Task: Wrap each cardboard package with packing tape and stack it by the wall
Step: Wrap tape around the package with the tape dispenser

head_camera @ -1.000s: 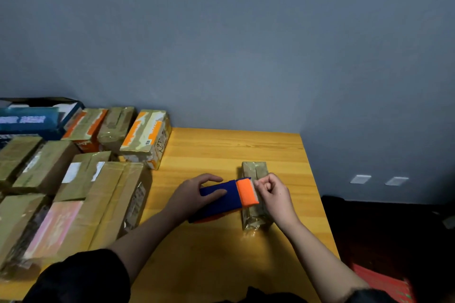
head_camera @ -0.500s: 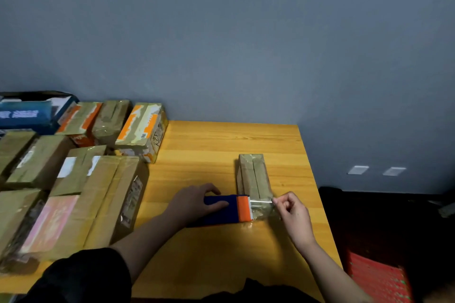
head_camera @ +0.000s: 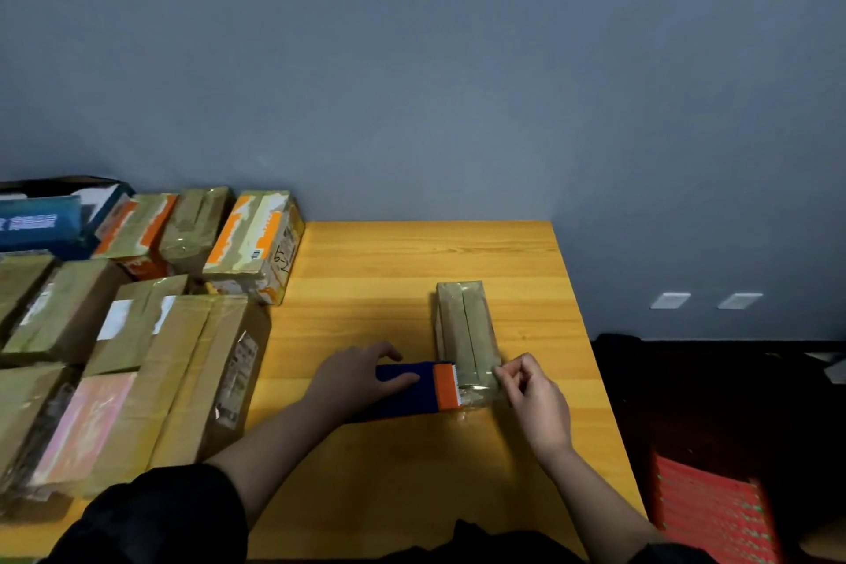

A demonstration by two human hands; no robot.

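Observation:
A small narrow cardboard package [head_camera: 464, 325] lies lengthwise on the wooden table [head_camera: 412, 256], glossy with tape. Against its near left end sits a blue tape dispenser [head_camera: 412, 389] with an orange head. My left hand [head_camera: 357, 378] holds the dispenser's blue body. My right hand [head_camera: 533, 398] is at the package's near right corner and pinches the clear tape end [head_camera: 480, 389] stretched from the dispenser across the package.
Several taped cardboard packages [head_camera: 183, 362] crowd the table's left side, with more [head_camera: 254, 238] along the grey wall and a blue box [head_camera: 41, 220] at far left. A red crate [head_camera: 714, 508] stands on the dark floor to the right.
My right hand moved from above the dispenser's head to the package's right side, drawing tape across. The dispenser dropped flat beside the package's near end.

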